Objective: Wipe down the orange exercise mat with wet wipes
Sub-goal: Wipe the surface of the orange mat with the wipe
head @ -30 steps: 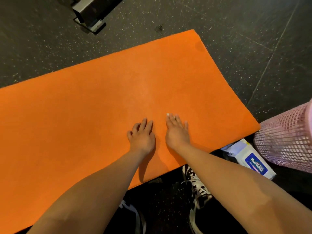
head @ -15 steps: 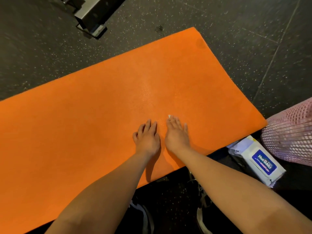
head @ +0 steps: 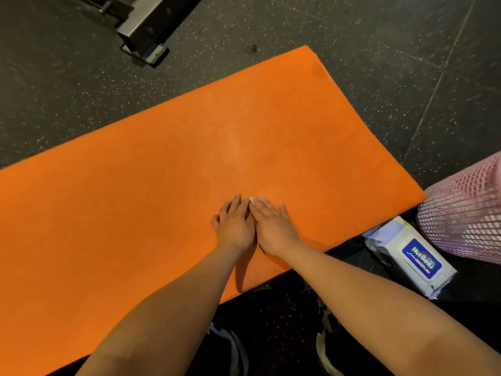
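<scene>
One view only: wide-angle head cam, worn by person, faces fwd & steeply down at floor (head: pixel 379 50). Close range: forearms (head: pixel 176 308) enter from bottom edge, orange mat (head: pixel 135 199) spans frame left to right-centre.

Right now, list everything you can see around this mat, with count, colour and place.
orange mat: one, orange, flat on floor
wet wipes pack: one, white with blue label, on floor by mat's near right corner
mesh item: one, pink, right edge
metal frame: one, grey, top left
floor: dark, speckled
white scrap: one, at fingertips, maybe a wipe
shoes: two, black-white, bottom
left hand: flat on mat
right hand: flat on mat, beside left
</scene>
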The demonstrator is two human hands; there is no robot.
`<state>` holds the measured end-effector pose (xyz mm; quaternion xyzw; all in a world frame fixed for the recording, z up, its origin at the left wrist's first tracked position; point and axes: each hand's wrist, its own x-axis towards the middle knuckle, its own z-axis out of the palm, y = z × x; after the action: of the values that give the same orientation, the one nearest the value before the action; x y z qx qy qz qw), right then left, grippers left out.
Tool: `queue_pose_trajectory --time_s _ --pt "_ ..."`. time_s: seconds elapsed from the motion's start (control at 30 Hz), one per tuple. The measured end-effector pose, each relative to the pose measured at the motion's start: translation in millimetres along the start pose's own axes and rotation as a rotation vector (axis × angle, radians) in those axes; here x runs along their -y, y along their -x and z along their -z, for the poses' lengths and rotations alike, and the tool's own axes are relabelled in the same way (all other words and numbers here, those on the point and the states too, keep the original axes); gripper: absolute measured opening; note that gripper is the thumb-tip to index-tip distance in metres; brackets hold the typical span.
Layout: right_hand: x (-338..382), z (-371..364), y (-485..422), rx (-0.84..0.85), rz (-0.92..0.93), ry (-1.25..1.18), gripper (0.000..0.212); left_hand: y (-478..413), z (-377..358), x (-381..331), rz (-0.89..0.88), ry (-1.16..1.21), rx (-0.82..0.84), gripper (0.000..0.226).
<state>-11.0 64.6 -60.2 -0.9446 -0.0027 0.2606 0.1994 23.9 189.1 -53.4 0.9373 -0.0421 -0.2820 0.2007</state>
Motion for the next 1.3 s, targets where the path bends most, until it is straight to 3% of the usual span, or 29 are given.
queue_pose_trajectory --time_s 0.07,0.17,0.23,0.43,0.5,0.63,0.7,0.97,1.03,1.2,1.3 --pt "-12.3 7.7 -2.9 -0.001 -0.015 0.045 0.054 0.6 -0.8 0.9 0.002 -0.01 0.011 0.051" --pt "-26.0 22.5 -13.2 -0.055 -0.282 0.04 0.056 -2.9 2.8 1.2 0.009 -0.033 0.053 0.052" --pt "-19.9 23.0 -17.0 -0.061 -0.361 0.016 0.059 -5.0 4.7 1.7 0.013 -0.041 0.067 0.052" --pt "4.7 3.6 -11.8 -0.003 0.004 0.057 0.061 -0.6 2.1 6.4 0.012 0.031 0.001 0.049" --pt "-12.9 11.2 -12.8 -0.047 -0.029 0.107 0.062 -2.5 1.8 8.7 0.002 0.016 0.019 0.05" --pt "-46.5 26.8 -12.8 -0.133 -0.352 0.046 0.061 -4.6 -2.0 -2.9 0.062 0.015 0.035 0.053" --pt "-42.5 26.9 -13.0 -0.126 -0.397 0.032 0.062 -1.9 -5.9 -11.3 0.08 0.023 0.004 0.055" --pt "-7.3 4.1 -10.4 -0.01 0.003 0.009 0.059 2.7 -4.6 4.2 -0.003 0.003 -0.043 0.053" --pt "-14.1 12.4 -14.4 -0.021 -0.01 0.045 0.06 1.1 -2.3 4.1 0.013 0.023 -0.041 0.053" --pt "-22.9 30.7 -36.4 -0.105 -0.363 -0.057 0.066 -2.9 2.9 -1.1 0.024 -0.008 -0.029 0.058" --pt "-2.2 23.9 -40.2 -0.068 -0.235 -0.047 0.066 -10.8 8.8 2.1 0.023 0.003 -0.02 0.057"
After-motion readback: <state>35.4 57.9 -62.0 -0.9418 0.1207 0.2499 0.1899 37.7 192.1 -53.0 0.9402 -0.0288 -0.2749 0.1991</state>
